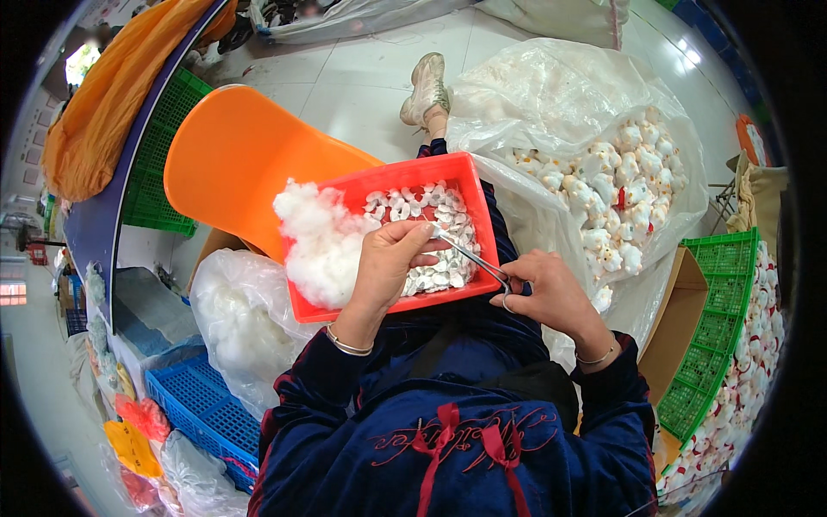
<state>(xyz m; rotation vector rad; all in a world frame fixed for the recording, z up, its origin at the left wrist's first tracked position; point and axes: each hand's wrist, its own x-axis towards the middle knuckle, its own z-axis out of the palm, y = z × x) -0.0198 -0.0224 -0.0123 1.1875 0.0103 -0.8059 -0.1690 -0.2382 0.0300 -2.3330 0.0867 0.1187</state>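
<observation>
A red plastic tray (pixel 469 185) rests on my lap, holding a heap of white stuffing fibre (pixel 323 241) on its left and several small white toy pieces (pixel 431 215) on its right. My left hand (pixel 392 258) is over the tray, fingers closed on a small white piece. My right hand (pixel 551 297) grips metal scissor-handled forceps (pixel 474 257), whose tips point left into the piece in my left hand.
A big clear bag of white stuffed toys (pixel 612 181) lies at my right. An orange chair (pixel 233 164) stands left of the tray, a bag of stuffing (pixel 241 319) and a blue crate (pixel 207 414) below it. A green crate (pixel 719 336) holds more toys.
</observation>
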